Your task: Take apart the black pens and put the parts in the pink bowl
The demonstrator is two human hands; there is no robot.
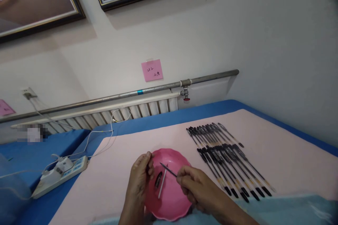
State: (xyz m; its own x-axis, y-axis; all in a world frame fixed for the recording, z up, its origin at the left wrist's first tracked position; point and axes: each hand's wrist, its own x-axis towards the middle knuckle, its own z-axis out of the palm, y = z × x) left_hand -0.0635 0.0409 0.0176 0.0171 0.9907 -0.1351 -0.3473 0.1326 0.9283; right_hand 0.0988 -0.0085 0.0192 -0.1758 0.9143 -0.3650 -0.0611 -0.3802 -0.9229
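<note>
A pink bowl (174,200) sits on the pale pink cloth in front of me, with a white refill and a dark pen part lying in it. My left hand (139,179) is at the bowl's left rim, fingers curled in a pinch on something small that I cannot make out. Over the bowl's right side, my right hand (196,186) pinches a thin dark pen refill (168,169), its tip pointing up and left. To the right of the bowl, several black pens (224,158) lie side by side in a row on the cloth.
A white power strip (62,174) with plugs and cables lies at the left on the blue table cover. Behind the table run a radiator (126,112) and a pipe along the wall. A light blue cloth (290,211) covers the near right corner.
</note>
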